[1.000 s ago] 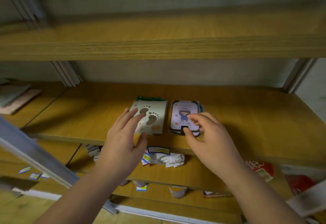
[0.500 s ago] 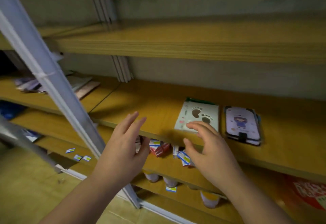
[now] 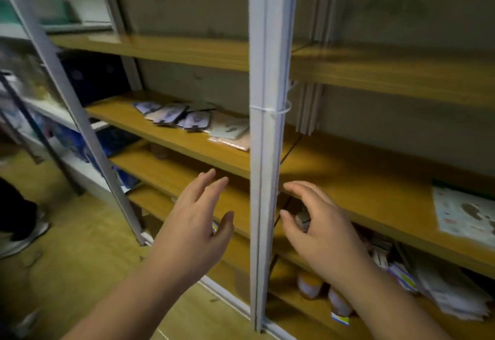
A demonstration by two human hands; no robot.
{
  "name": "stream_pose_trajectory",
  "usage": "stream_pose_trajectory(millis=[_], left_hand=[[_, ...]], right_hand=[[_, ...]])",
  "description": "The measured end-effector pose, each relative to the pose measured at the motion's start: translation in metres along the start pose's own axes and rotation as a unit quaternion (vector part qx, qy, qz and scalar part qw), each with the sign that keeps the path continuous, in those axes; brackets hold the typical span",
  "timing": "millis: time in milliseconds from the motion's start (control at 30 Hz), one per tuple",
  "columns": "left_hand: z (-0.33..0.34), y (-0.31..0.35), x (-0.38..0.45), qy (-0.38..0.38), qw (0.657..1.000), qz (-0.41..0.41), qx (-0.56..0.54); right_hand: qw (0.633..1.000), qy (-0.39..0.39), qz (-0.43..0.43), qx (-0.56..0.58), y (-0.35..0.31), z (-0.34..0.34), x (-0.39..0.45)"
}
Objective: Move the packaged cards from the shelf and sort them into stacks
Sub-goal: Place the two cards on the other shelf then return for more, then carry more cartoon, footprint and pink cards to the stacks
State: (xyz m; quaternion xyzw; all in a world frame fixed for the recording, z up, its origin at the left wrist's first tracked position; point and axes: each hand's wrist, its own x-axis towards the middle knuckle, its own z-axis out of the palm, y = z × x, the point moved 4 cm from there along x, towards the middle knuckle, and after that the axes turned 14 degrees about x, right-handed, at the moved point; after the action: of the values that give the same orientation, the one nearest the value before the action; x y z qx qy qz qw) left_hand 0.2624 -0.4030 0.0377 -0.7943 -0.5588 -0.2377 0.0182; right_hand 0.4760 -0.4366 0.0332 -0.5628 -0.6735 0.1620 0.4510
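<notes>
Several packaged cards (image 3: pixel 184 117) lie loosely spread on the wooden shelf (image 3: pixel 187 149) left of the white upright post (image 3: pixel 267 136); purple ones at the back, a pale one and a pink one nearest the post. The footprint card stack (image 3: pixel 463 212) sits on the same shelf at the far right edge of view. My left hand (image 3: pixel 195 229) hovers open in front of the shelf, fingers straight, holding nothing. My right hand (image 3: pixel 318 227) hovers right of the post with loosely curved fingers and holds nothing.
The white post stands between my two hands. Lower shelves hold small bottles (image 3: pixel 310 286) and heaps of small packets (image 3: pixel 444 291). Dark blue boxes (image 3: pixel 93 77) sit at the left. A person's shoe (image 3: pixel 21 235) rests on the wooden floor at far left.
The view has swung left, so the footprint stack has slid to the right edge and the spread cards came into view. Both hands have left the stacks and hover empty.
</notes>
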Motion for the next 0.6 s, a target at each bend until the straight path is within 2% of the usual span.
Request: stream_pose_trajectory(millis=[267, 600], left_hand=[[-0.019, -0.118, 0.006, -0.025, 0.998, -0.052, -0.027], [0.021, -0.177, 0.065, -0.027, 0.999, -0.032, -0.021]], right_hand=[[0.998, -0.054, -0.002, -0.018, -0.043, 0.101, 0.042], [0.998, -0.066, 0.008, -0.013, -0.026, 0.164, 0.113]])
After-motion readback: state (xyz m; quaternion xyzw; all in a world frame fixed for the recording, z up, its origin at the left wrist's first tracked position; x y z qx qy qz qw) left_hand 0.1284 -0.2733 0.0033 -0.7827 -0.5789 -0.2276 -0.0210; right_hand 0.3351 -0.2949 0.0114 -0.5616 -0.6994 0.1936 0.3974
